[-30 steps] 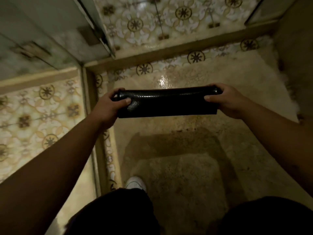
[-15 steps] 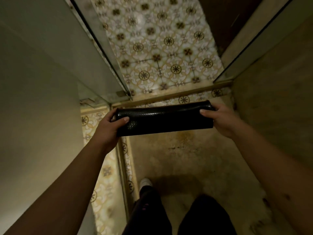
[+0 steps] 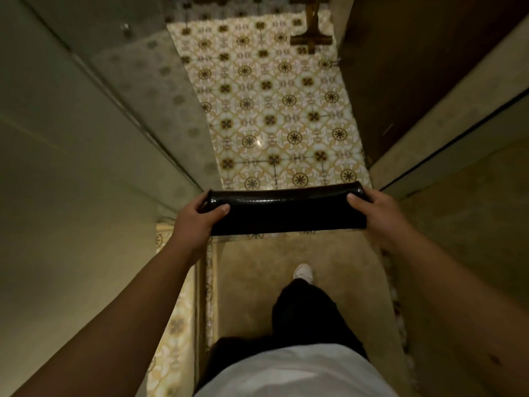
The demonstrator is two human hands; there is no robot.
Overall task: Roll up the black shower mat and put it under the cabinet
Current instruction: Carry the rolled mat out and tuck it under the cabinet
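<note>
You're standing on the plain shower floor (image 3: 286, 253) with patterned tile (image 3: 274, 110) just past the rolled black shower mat (image 3: 286, 213), held level out front, left hand (image 3: 197, 219) and right hand (image 3: 375, 210) each closed round an end, probably so it can't unroll while carried.

A patterned tile floor (image 3: 274, 110) of cream and brown medallions runs ahead between a glass panel (image 3: 137, 90) on the left and a dark wooden door (image 3: 406, 70) on the right. Nearer, a plain beige floor (image 3: 257, 270) lies inside a raised tiled curb (image 3: 210, 282). A white shoe (image 3: 303, 272) and dark trouser leg (image 3: 306, 310) stand on it, with a white shirt (image 3: 297, 373) at the bottom edge.
</note>
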